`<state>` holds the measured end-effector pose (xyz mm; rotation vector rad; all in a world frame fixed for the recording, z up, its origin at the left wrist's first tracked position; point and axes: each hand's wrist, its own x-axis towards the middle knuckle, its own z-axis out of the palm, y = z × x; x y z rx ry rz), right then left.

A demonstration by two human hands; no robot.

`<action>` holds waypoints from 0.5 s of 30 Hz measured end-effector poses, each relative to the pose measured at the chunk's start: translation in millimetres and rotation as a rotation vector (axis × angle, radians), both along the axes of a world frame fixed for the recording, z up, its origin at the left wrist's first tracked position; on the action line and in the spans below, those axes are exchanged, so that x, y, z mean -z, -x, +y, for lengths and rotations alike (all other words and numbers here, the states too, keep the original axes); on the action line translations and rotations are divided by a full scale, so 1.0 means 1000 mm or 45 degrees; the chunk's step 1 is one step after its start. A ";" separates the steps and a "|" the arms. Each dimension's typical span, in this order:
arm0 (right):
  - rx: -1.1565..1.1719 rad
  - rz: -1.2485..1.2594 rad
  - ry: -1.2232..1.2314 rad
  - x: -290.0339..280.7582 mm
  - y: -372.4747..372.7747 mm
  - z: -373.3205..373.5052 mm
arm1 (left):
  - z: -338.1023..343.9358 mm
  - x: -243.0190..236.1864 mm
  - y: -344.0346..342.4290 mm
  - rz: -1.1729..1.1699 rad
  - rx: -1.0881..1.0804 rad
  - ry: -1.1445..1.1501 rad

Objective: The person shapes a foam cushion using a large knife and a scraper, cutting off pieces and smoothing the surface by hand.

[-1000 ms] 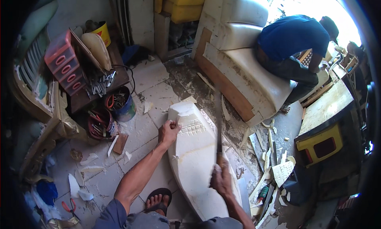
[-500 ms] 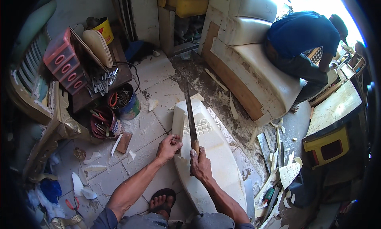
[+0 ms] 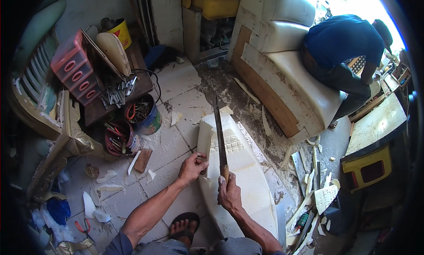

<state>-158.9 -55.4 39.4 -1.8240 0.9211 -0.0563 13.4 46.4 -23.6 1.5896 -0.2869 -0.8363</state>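
Note:
A long cream foam seat piece [image 3: 247,182] lies lengthwise in front of me, with a grid of cuts across its far part. My right hand [image 3: 229,194] grips the wooden handle of a long knife [image 3: 220,136], its narrow dark blade pointing away from me over the foam. At the foam's left edge, my left hand [image 3: 193,167] has its fingers curled together in a pinch. Whatever lies between those fingertips is too small to tell.
On the left, a low table bears a pink drawer box [image 3: 73,69] and metal pieces; tool buckets [image 3: 148,116] stand beside it. A person in blue [image 3: 344,38] sits on a cream padded bench [image 3: 289,74] at the far right. Foam scraps [image 3: 326,197] litter the tiled floor.
The whole view has shifted slightly, so the scene sits a little farther right. My right hand and the knife have drawn slightly back toward me; my left hand keeps its place at the foam edge.

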 end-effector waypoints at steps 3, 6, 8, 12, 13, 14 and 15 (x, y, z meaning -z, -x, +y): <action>-0.039 -0.016 0.029 -0.001 0.018 0.002 | 0.002 0.001 0.001 0.011 0.000 0.008; -0.039 0.076 -0.034 -0.018 0.029 0.007 | 0.004 0.000 0.000 0.003 -0.006 0.008; -0.086 0.022 0.147 -0.003 0.021 0.003 | 0.002 0.000 0.002 -0.022 -0.005 -0.006; -0.159 0.064 0.201 0.003 -0.059 -0.032 | 0.000 -0.001 0.006 -0.022 0.007 -0.013; -0.157 0.063 0.175 0.002 -0.078 -0.038 | 0.003 -0.001 0.005 -0.003 0.006 -0.017; -0.144 0.065 0.162 -0.001 -0.091 -0.045 | 0.001 -0.002 0.006 0.017 0.014 -0.009; -0.145 0.049 0.143 -0.003 -0.102 -0.046 | 0.003 0.003 -0.002 -0.085 0.015 -0.058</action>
